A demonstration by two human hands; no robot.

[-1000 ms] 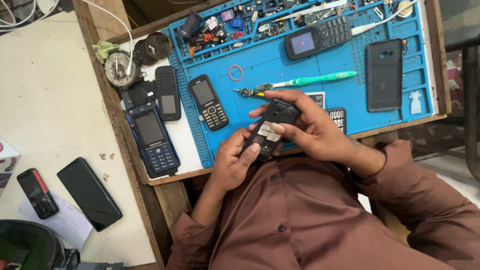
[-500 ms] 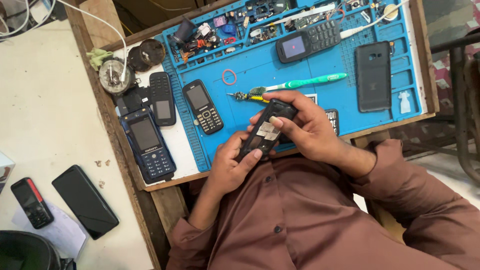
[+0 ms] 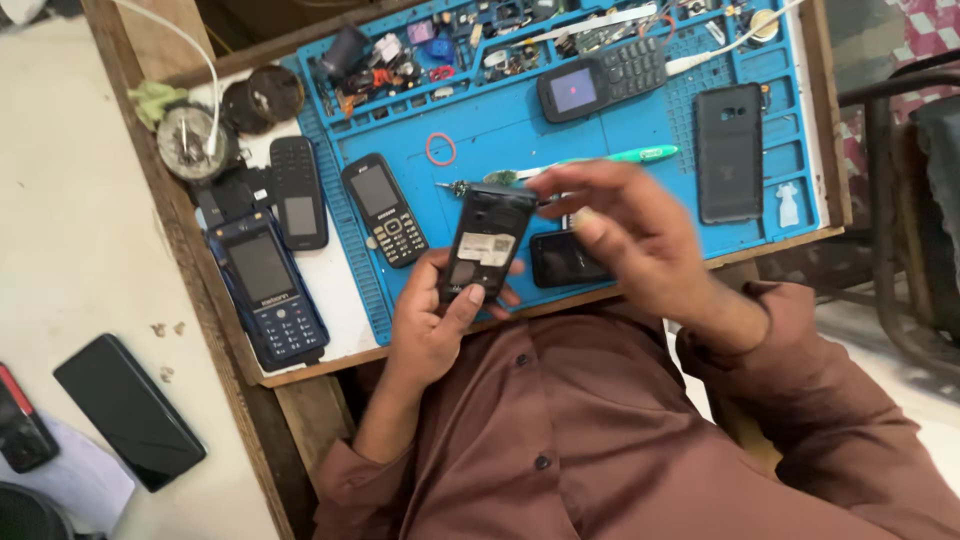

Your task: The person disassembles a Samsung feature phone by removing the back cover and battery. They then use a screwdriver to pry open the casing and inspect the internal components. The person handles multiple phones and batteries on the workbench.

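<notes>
At centre frame, an opened black phone (image 3: 485, 245) is gripped by the left hand (image 3: 435, 320), while the right hand (image 3: 625, 235) is held loosely spread just beside it.

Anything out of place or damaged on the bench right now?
Only the phone in the left hand: its back is off, showing the battery bay and label. The right hand is blurred beside it. Nothing looks spilled.

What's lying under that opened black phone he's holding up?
Beneath the opened black phone lies the blue work mat and a small dark phone, partly showing. The left hand grips it; whatever lies directly below is covered.
</notes>
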